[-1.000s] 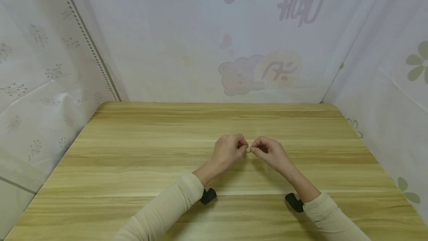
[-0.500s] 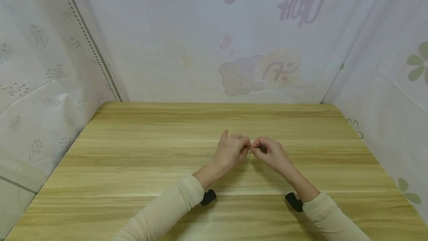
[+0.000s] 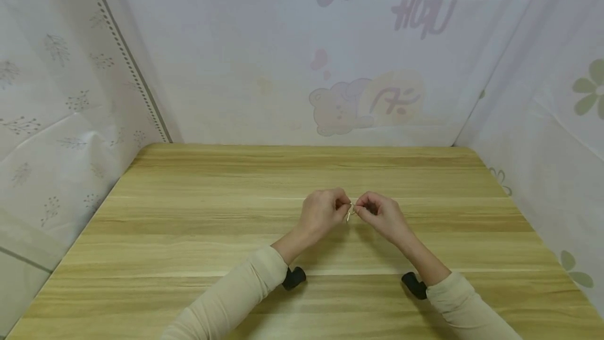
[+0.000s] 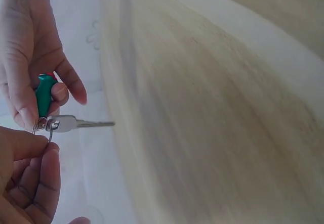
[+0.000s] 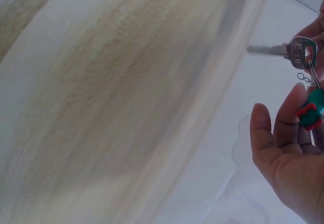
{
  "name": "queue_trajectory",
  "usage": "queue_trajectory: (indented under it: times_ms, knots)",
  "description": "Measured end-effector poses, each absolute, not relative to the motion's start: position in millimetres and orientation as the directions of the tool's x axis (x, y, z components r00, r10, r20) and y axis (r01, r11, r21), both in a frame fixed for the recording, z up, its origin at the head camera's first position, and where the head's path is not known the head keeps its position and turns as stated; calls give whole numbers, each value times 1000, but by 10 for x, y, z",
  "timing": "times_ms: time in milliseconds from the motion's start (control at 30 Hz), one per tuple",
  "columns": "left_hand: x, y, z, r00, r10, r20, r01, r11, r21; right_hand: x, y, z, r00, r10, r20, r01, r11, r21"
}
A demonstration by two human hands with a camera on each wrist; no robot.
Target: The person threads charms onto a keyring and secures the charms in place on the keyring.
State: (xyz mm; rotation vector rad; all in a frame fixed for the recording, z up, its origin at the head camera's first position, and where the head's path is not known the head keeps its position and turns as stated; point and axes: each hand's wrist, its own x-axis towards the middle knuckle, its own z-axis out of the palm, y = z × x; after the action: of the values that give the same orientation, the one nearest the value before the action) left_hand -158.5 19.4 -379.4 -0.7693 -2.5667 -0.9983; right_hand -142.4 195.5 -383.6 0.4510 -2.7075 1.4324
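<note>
A silver key [image 4: 63, 123] hangs on a split ring [image 4: 49, 132] between my two hands, just above the table. With thumb and fingertips, my left hand [image 3: 323, 210] pinches the ring. My right hand [image 3: 383, 216] grips a green and red keychain charm [image 5: 315, 107] on a short chain [image 5: 305, 78], its fingers curled about the charm. In the head view the key [image 3: 348, 218] dangles below the fingertips, which nearly meet. The key's toothed blade points away from both hands in the wrist views, and part of the ring is hidden behind fingers.
Under the hands lies a wood-grain table [image 3: 212, 214]. Black wrist mounts [image 3: 294, 278] show beside each sleeve. Patterned white curtains [image 3: 236, 67] enclose the table at the back and both sides.
My left hand shifted right against the right fingertips with its little finger raised, then moved back left. The key now hangs more plainly below the fingers. My right hand stays nearly still.
</note>
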Motion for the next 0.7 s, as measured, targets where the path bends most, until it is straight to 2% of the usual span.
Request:
queue_trajectory:
  times_ms: [133,333,400,467,700]
  knots:
    - [-1582,189,-3805,-831,395,393,556,620,553,-1420,1947,-3828,-951,-244,191,-296,537,-789]
    - [-1546,192,-3797,-725,496,478,672,662,332,-1402,1932,-3836,-924,-294,243,-375,579,-724]
    - [-1538,194,-3803,-707,504,495,685,662,305,-1396,1928,-3840,-917,-303,257,-393,588,-707]
    - [-1527,195,-3808,-710,496,499,682,659,315,-1391,1925,-3843,-913,-306,270,-405,598,-692]
    - [-1506,196,-3815,-779,426,460,614,665,424,-1375,1920,-3839,-917,-294,268,-395,596,-699]
